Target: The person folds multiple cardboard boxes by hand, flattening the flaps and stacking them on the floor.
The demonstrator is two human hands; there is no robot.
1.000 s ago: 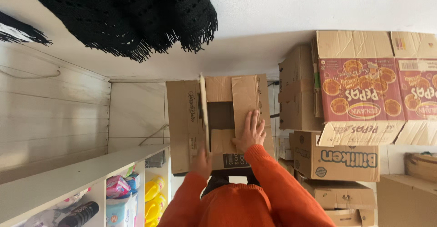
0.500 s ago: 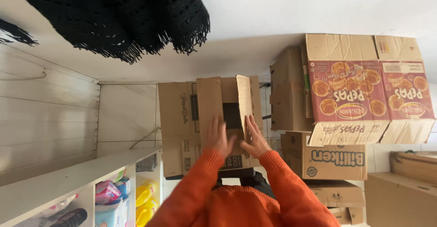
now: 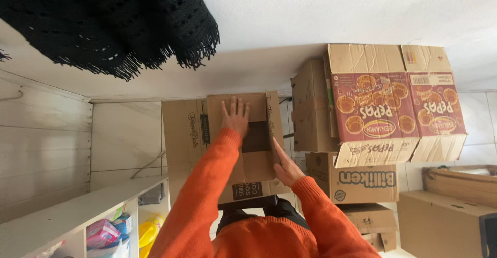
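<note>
Since half a second ago, the left hand [image 3: 235, 116] has been slid further up the brown cardboard box [image 3: 228, 144], and the flaps are being pressed flatter. That hand is being laid flat, fingers spread, on the upper flap [image 3: 259, 105], with nothing being gripped. The right hand [image 3: 286, 169] is being held open with fingers straight, its edge being pressed against the right side flap [image 3: 273, 128]; nothing is being clasped by it either. The box is being kept directly ahead of both hands, between the orange sleeves [image 3: 207, 196]. Well beyond the right hand, a red printed carton [image 3: 383, 108] is being carried on stacked cartons. Below the left hand, a white shelf [image 3: 77, 216] is being seen; above it, a black fringed cloth [image 3: 114, 25] is hanging.
</note>
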